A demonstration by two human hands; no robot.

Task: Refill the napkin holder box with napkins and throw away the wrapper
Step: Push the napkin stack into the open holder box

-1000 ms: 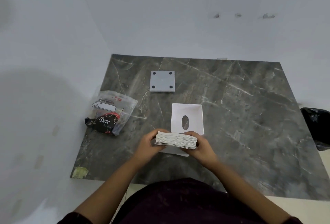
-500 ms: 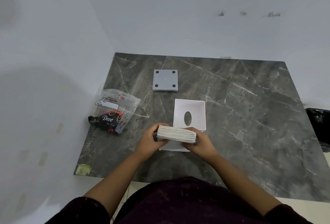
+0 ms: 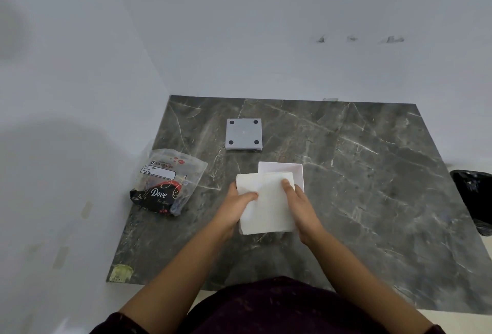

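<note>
A white stack of napkins (image 3: 266, 200) lies flat, face up, tilted over the near part of the white napkin holder box (image 3: 295, 171), whose far rim shows behind it. My left hand (image 3: 237, 203) grips the stack's left side with the thumb on top. My right hand (image 3: 300, 203) grips its right side, fingers on top. The box's oval slot is hidden under the napkins. The clear plastic wrapper (image 3: 167, 182) with a black and red "Dove" label lies on the table to the left.
A grey square lid or base (image 3: 243, 134) with four dark round feet lies on the dark marble table (image 3: 359, 187) behind the box. A black-lined bin (image 3: 474, 198) stands past the table's right edge. White walls close the left and back.
The napkin stack was held edge-on in front of the box; now it is turned flat and moved forward over the box opening, covering the oval slot.
</note>
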